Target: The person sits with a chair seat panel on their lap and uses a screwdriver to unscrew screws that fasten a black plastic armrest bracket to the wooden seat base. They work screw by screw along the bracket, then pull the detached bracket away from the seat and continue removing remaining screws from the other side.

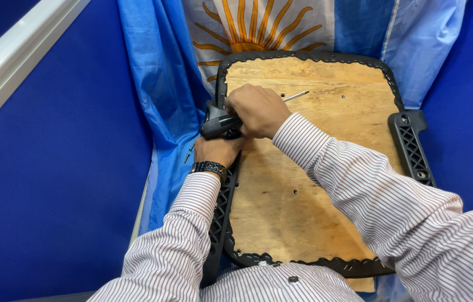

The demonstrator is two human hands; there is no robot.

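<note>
Plywood, bare and stiff, framed by a black plastic rim: a seat panel lying underside-up on a blue and white cloth with a sun emblem. Probably light enough to shift by the rim or by the latticed side brackets, though rigid and awkward. Right hand closed around a power screwdriver, dark-bodied, its thin bit jutting out over the wood toward the far right. Left hand curled under the tool near the panel's left edge; exact grip hidden, fingers out of sight. Tool likely compact and solid, best held at the body. Loose screws on the cloth just beside the left wrist, small, easily knocked. Blue partition walls close on both sides; little open room except across the panel's middle.
</note>
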